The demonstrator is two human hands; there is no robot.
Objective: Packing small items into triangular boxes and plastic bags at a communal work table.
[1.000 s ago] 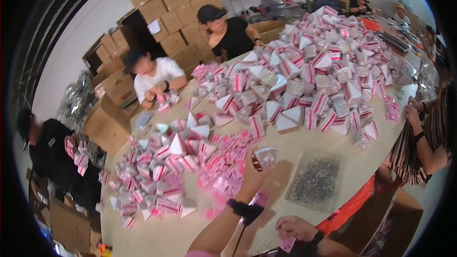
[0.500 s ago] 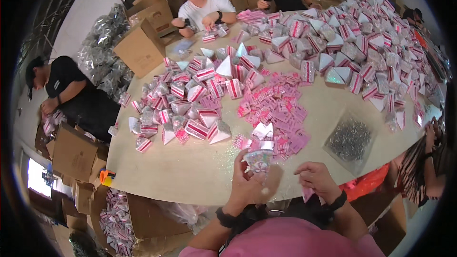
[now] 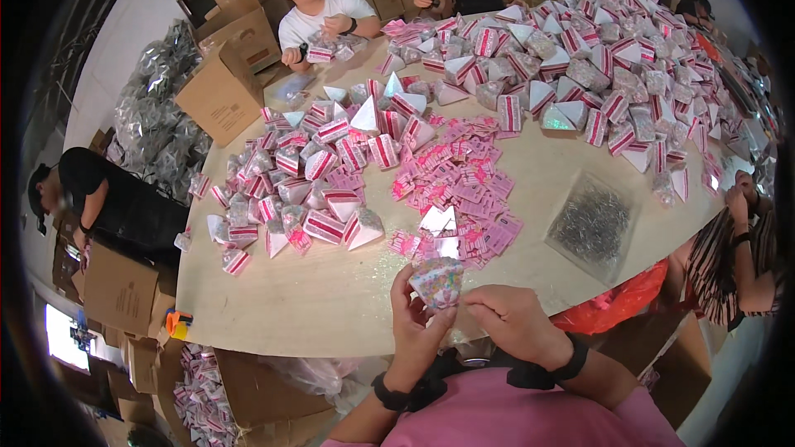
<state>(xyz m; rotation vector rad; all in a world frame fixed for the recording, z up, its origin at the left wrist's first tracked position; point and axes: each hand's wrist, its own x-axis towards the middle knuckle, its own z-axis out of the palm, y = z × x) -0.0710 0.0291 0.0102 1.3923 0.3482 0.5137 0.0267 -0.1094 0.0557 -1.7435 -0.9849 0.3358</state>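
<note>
White speckled wedge (image 3: 437, 282) is pinched in left hand (image 3: 418, 329), right hand (image 3: 515, 319) beside, grip unclear

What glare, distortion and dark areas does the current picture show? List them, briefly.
Head view: black swallows the corners, and the table's edge bows; same view: the bright panel at lower left is washed out, and glare whitens patches among the pink cards; same view: the speckled wedge in the left hand reads fairly clearly.

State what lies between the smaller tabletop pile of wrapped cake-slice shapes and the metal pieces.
Pink printed cards, then beige tabletop, in the head view.
</note>
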